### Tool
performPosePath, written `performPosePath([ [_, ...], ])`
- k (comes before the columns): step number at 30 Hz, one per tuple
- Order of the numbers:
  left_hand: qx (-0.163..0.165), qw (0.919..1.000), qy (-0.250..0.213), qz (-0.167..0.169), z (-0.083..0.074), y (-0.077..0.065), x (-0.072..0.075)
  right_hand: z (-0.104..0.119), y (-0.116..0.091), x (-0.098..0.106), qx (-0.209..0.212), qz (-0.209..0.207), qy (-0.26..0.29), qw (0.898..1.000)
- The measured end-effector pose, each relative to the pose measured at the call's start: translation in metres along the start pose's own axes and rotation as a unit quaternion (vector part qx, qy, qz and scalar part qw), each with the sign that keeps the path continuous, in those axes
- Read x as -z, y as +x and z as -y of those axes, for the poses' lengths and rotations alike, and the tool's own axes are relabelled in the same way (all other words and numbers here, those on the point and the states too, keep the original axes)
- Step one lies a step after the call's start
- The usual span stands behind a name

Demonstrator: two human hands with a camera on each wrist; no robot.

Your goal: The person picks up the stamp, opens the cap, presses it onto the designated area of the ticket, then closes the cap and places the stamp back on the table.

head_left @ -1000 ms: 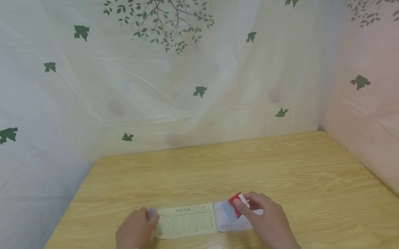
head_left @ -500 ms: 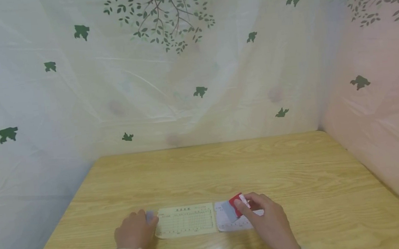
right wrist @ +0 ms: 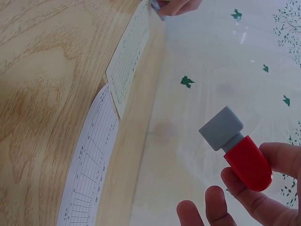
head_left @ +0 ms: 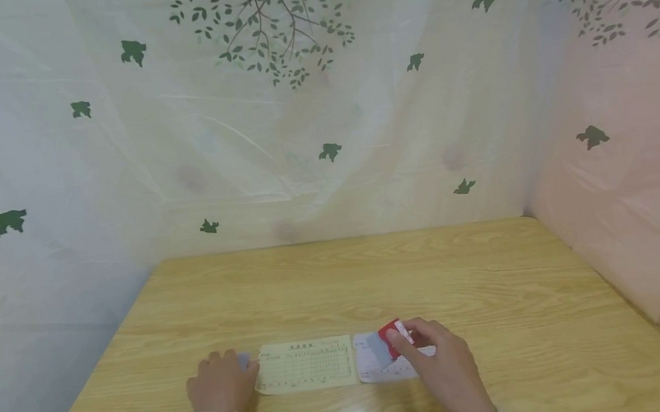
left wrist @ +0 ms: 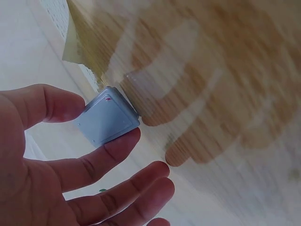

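Note:
My left hand point(head_left: 218, 382) pinches a small grey-blue square cap point(left wrist: 110, 117) between thumb and fingers, low over the table left of the yellow form. A tiny red mark shows on the cap's face. Whether the cap touches the table I cannot tell. My right hand point(head_left: 447, 369) holds a stamp by its red handle point(right wrist: 249, 162), with its grey square head point(right wrist: 221, 128) tilted toward the left, above the white form. A yellow printed form point(head_left: 305, 365) lies flat between the hands. The white printed form point(head_left: 374, 369) beside it is partly hidden by the stamp and right hand.
The wood-grain table point(head_left: 343, 283) extends behind the forms to a pale curtain point(head_left: 280, 171) printed with green leaves and birds. More curtain point(head_left: 630, 206) hangs along the right side. A bright light reflection shows near the table's front.
My left hand has shifted slightly left and turned a little, with the cap still pinched. The right hand and the stamp have stayed almost in place.

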State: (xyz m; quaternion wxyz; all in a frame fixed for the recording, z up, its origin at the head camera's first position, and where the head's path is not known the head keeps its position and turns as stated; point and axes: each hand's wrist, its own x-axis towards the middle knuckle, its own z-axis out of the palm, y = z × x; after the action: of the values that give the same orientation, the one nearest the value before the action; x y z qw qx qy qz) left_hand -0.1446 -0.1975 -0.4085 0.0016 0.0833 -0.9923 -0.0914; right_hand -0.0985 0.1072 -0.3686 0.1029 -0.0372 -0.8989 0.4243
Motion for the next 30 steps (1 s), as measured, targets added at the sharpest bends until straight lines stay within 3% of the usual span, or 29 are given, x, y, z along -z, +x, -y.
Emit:
performPosePath([
  [10,0.002,1.0000,0.006,-0.007,0.0008,0.0008,-0.0029,0.0006,0.0000,0.0006,0.001,-0.005,0.005,1.000],
  [30,-0.011,0.9980,0.032,-0.054,-0.0036,-0.0012,-0.0094,-0.0012,0.0007,0.0022,-0.008,0.000,0.003,1.000],
])
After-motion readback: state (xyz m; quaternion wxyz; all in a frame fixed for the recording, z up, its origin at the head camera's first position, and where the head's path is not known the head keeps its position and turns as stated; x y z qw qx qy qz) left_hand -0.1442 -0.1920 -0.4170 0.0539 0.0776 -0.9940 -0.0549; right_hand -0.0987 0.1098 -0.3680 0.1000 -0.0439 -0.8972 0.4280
